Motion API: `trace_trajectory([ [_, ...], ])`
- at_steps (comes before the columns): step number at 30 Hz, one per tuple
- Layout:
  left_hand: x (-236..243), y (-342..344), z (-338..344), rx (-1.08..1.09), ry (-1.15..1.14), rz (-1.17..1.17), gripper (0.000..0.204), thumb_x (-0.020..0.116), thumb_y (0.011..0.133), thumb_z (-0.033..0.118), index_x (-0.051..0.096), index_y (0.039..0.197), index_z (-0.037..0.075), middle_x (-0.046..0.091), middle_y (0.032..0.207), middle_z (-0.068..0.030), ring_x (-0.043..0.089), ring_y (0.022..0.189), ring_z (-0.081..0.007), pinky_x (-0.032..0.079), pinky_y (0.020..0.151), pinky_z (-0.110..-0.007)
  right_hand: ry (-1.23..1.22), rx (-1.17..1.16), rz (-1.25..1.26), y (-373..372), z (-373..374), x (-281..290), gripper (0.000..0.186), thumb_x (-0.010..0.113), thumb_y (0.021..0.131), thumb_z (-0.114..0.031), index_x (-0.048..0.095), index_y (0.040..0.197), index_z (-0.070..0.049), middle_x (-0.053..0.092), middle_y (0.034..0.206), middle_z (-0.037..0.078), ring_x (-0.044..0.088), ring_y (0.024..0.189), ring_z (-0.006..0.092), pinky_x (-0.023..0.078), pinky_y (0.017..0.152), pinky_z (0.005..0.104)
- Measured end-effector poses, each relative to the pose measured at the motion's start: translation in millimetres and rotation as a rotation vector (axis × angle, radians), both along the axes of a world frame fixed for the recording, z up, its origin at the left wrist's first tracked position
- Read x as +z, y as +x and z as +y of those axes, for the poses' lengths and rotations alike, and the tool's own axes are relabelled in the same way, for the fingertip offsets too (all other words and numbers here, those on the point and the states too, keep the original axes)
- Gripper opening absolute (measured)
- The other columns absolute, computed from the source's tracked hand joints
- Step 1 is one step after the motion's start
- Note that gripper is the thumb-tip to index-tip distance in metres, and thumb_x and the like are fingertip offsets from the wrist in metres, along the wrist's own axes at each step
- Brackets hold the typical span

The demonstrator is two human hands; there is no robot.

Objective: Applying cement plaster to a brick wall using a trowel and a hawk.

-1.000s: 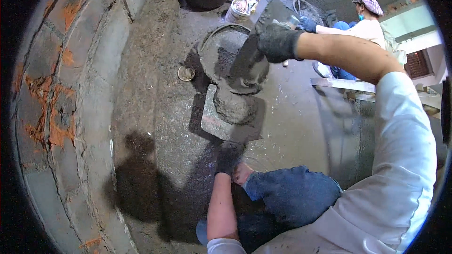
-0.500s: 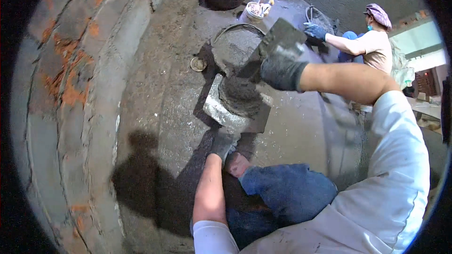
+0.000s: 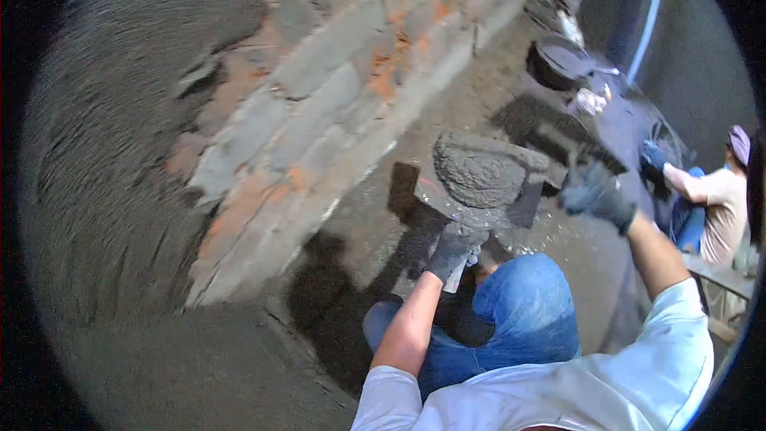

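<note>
My left hand (image 3: 453, 255), in a dark glove, is closed around the handle under a plasterer's hawk (image 3: 523, 209). A thick heap of wet grey mortar (image 3: 479, 174) covers much of the board. To the right of the hawk, my right hand (image 3: 600, 196), gloved too, grips a plastering trowel (image 3: 554, 129). The trowel's wide dark blade is raised just beyond the mortar, and its handle is blurred by motion. Whether the blade touches the heap I cannot tell.
On the left rises a brick wall (image 3: 319, 112) with bare courses beside fresh grey plaster (image 3: 120, 152). Farther off stand a black tub (image 3: 558, 62) and a small white bucket (image 3: 589, 102). A co-worker (image 3: 718, 199) in a purple cap crouches at right. A pale blue pipe (image 3: 648, 16) stands behind.
My view has swung left toward the wall. More mortar now lies on the hawk, whose board has come away from the round mortar container. The right hand with the trowel has lowered to the hawk's right.
</note>
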State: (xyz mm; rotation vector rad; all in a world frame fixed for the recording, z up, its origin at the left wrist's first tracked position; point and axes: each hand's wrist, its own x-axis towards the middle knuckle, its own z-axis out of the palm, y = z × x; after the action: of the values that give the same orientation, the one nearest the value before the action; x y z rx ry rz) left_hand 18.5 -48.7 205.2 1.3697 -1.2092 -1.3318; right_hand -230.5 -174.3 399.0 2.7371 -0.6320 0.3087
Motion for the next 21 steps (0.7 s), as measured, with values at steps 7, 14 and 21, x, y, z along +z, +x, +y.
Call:
trace_trajectory([
  [7,134,91,52,0.410,-0.161,0.234,0.025,0.069,0.070,0.007,0.058,0.093,0.008,0.055,0.067,-0.0002,0.049,0.052,-0.0072,0.041,0.043,-0.023,0.305,0.123,-0.162,122,39,-7,0.032,0.056,0.070,-0.035,0.063,0.076,-0.004,0.058,0.087,0.019,0.055,0.084,0.0348,0.041,0.073,0.0472],
  [14,231,141,124,0.506,-0.234,-1.149,0.039,0.070,0.069,0.031,0.059,0.093,0.001,0.063,0.084,-0.0132,0.059,0.075,-0.0317,0.046,0.064,-0.040,0.212,0.404,-0.265,237,26,-1,0.045,0.054,0.070,-0.037,0.059,0.104,-0.008,0.054,0.111,0.017,0.049,0.105,0.0356,0.035,0.091,0.0501],
  [21,49,153,159,0.549,-0.095,-0.336,0.026,0.057,0.081,0.033,0.057,0.084,0.008,0.053,0.066,-0.0050,0.054,0.061,-0.0208,0.046,0.056,-0.033,0.095,0.683,-0.676,335,25,9,0.041,0.053,0.071,-0.037,0.061,0.100,-0.009,0.059,0.102,0.016,0.054,0.099,0.0348,0.040,0.087,0.0473],
])
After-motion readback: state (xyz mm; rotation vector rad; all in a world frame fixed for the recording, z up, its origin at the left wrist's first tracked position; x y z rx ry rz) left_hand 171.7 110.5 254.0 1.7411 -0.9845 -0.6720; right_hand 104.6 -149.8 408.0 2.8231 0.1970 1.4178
